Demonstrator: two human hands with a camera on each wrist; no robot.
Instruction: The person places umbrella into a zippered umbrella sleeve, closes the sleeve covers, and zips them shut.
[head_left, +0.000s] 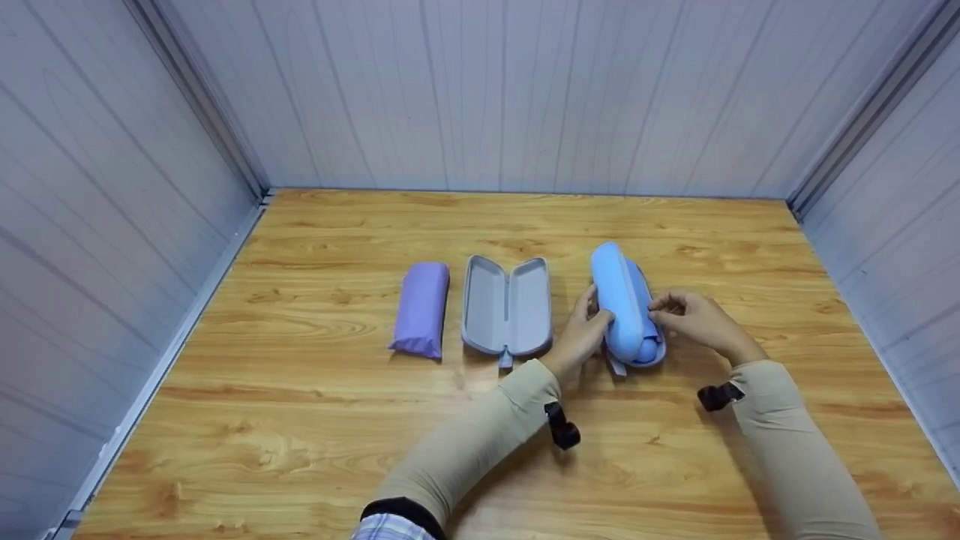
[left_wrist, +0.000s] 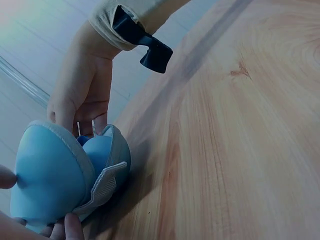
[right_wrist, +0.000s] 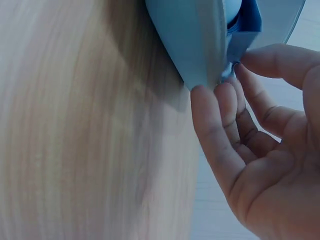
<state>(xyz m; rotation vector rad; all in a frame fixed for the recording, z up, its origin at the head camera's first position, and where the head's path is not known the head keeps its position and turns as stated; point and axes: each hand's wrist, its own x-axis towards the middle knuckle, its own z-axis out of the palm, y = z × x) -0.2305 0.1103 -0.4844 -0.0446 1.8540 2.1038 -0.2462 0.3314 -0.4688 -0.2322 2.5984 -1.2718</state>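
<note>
A light blue hard case point(head_left: 616, 304) stands partly open on the right half of the table. My left hand point(head_left: 576, 336) holds its left side, thumb toward me. Inside the case sits a darker blue bundle point(head_left: 648, 350) with a rounded end and loose fabric, like a folded compact umbrella. On the other side, my right hand point(head_left: 699, 324) pinches a fold of blue fabric point(right_wrist: 244, 44) at the case's rim between thumb and index finger. In the left wrist view, a pale strap point(left_wrist: 106, 186) hangs from the case's end. Most of the bundle is hidden by the lid.
Left of my left hand lies an open grey case point(head_left: 484, 311), its two halves spread. Farther left is a purple wrapped bundle point(head_left: 420, 307). Pale panel walls point(head_left: 465, 97) enclose the wooden table point(head_left: 300, 420) at the back and sides.
</note>
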